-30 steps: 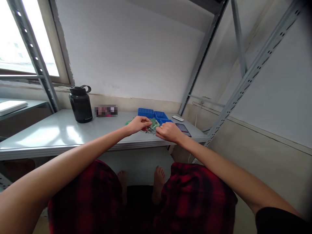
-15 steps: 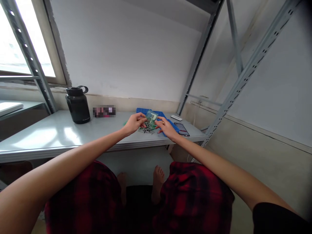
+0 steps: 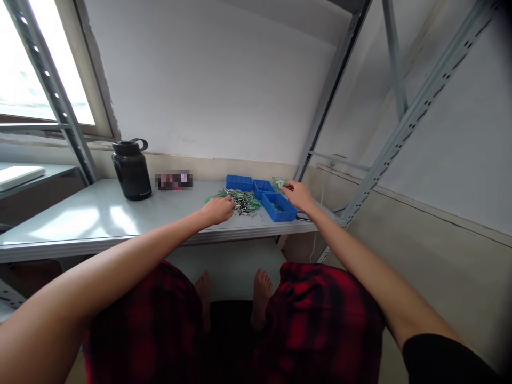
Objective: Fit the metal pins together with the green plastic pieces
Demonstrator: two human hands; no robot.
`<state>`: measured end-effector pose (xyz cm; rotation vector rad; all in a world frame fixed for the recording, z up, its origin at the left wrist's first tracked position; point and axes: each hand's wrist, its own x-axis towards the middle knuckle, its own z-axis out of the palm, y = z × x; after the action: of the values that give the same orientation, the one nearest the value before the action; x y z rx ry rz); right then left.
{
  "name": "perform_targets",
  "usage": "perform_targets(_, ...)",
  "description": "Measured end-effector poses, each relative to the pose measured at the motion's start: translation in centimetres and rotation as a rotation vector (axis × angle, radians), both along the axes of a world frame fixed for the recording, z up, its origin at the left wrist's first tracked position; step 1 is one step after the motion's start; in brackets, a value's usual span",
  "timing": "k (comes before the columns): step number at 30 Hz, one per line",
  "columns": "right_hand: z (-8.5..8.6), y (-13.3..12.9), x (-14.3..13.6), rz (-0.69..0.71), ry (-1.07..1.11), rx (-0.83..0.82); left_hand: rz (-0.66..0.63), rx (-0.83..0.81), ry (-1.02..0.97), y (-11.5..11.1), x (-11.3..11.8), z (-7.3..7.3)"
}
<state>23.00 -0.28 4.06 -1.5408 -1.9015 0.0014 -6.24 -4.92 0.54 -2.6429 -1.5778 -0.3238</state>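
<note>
A heap of small metal pieces (image 3: 245, 201) lies on green plastic on the grey table. At the heap's left edge rests my left hand (image 3: 219, 209), its fingers curled together; anything between them is too small to make out. My right hand (image 3: 298, 195) is closed on a clear greenish bag (image 3: 279, 182) with white pieces inside, behind and right of the blue bins. The front blue bin (image 3: 280, 214) has a few small things in it. Two more, a middle blue bin (image 3: 263, 188) and a back blue bin (image 3: 239, 183), stand behind the heap.
A dark bottle (image 3: 132, 173) stands at the left on the table (image 3: 160, 213), with a blurred-out item (image 3: 173, 181) to its right. A phone (image 3: 303, 217) is partly hidden beside the front bin. Metal shelf posts (image 3: 332, 90) rise at both sides.
My right hand has carried the greenish bag from above the heap to the right, past the bins. My left hand has let go of the bag and lowered to the heap's edge.
</note>
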Motion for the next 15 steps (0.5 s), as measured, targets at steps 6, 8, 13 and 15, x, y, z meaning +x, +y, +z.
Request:
perform_targets(6,-0.9,1.7,0.2,-0.127,-0.444,-0.237,0.030,-0.067,0.291,-0.3,-0.1,0.1)
perform_targets(8,-1.2,1.8,-0.1,-0.125,-0.559,-0.244,0.034,-0.078,0.312,-0.3,-0.1,0.2)
perform_targets(13,0.1,2.7,-1.8,-0.091,-0.700,-0.127,0.019,-0.099,0.322,-0.2,-0.2,0.0)
perform_targets(15,1.3,3.4,-3.3,0.010,-0.760,-0.118,0.014,-0.098,0.308,-0.2,-0.3,-0.1)
